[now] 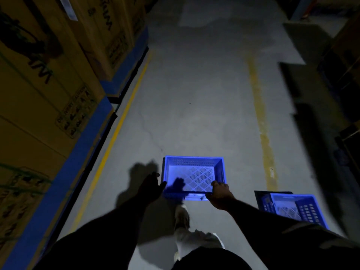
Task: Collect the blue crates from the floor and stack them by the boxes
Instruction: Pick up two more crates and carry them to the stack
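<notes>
Right hand (221,193) grips blue crate (192,177) rim; left hand (151,185) reaches, fingers spread.

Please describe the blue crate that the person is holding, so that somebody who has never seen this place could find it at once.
Between the two yellow floor lines, beside the cardboard boxes, lies the grey aisle floor. The held blue crate is in the aisle's middle, directly ahead of the person, its near rim in the right hand. The other crate sits at the right, untouched.
</notes>
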Motion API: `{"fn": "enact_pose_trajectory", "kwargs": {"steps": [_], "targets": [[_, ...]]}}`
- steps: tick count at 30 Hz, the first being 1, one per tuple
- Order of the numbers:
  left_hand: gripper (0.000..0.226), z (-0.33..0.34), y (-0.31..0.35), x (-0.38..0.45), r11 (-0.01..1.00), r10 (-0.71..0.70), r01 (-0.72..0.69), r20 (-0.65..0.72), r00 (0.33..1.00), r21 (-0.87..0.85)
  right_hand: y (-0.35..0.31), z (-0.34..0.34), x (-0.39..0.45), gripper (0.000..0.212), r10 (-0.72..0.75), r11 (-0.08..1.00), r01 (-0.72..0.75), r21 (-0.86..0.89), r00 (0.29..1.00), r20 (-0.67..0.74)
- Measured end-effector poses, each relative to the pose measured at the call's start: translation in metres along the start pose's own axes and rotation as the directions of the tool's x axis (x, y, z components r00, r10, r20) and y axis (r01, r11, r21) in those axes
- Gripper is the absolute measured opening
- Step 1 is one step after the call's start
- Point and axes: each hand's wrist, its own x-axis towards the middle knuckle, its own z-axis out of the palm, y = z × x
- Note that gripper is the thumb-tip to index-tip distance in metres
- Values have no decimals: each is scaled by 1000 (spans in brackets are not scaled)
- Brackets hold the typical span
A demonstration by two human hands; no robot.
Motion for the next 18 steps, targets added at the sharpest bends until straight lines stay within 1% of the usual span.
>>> {"fn": "enact_pose_trajectory", "kwargs": {"steps": [2,4,5,7,8,9,10,11,12,13,14,15,16,18], "targets": [[87,-10,-9,29,997,-21,20,19,1000,72,-15,-5,27,63,5,1000,-5,11,1000,14],[73,-21,-14,55,991,-62,54,61,996,119,-32,-10,53,63,4,999,-4,32,1000,24],[68,-26,-14,66,989,-76,68,60,995,131,-40,-12,66,63,3,999,-4,46,1000,22],[65,-36,-11,88,987,-62,50,76,995,155,-53,-17,87,62,16,997,-19,71,999,33],[65,-38,-13,101,987,-47,30,105,993,159,-58,-20,95,62,23,997,-27,78,999,44],[64,-40,-13,115,986,-15,-3,107,994,168,-61,-22,104,62,31,996,-35,83,998,50],[62,-41,-14,131,983,29,-41,71,997,179,-63,-26,113,62,44,995,-48,88,998,54],[64,-44,-10,145,968,117,-125,52,992,217,-65,-30,122,63,59,993,-64,99,997,56],[70,-45,-5,161,942,186,-207,102,977,263,-65,-35,130,64,84,989,-90,122,995,54],[69,-44,0,178,932,207,-249,178,962,262,-63,-41,138,64,114,982,-120,147,992,48],[58,-45,7,192,914,246,-302,221,944,272,-61,-47,143,64,144,974,-149,170,989,44],[51,-49,19,205,894,306,-359,221,926,268,-58,-51,149,65,174,964,-178,197,984,36],[51,-51,32,218,888,350,-400,232,908,227,-55,-55,153,66,207,952,-210,225,978,34],[46,-53,61,250,895,363,-424,326,873,139,-46,-61,163,68,270,919,-271,287,962,44]]}}
